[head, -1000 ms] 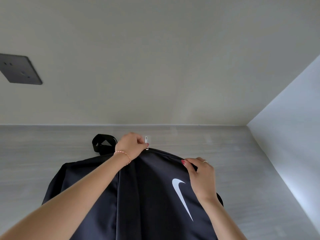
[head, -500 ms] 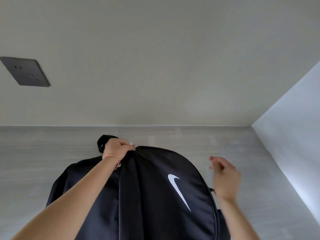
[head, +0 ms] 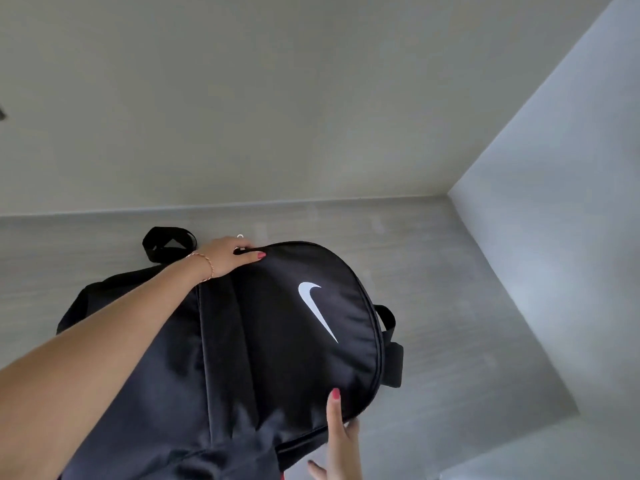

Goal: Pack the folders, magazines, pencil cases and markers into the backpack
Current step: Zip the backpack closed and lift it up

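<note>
A black backpack with a white swoosh logo stands upright on the grey table, zipped shut as far as I can see. My left hand grips its top edge, thumb laid across the front fabric, with a small silver zipper pull sticking up behind the fingers. My right hand is low at the pack's right side, one straight finger pressed up against the front panel near the seam. No folders, magazines, pencil cases or markers are in view.
The grey table meets a pale back wall and a white side wall on the right. The backpack's carry loop and a black strap stick out behind it.
My right hand dropped from mid-air beside the pack down to its lower right side and now touches it. The left hand stayed on the top edge. The view swung left.
</note>
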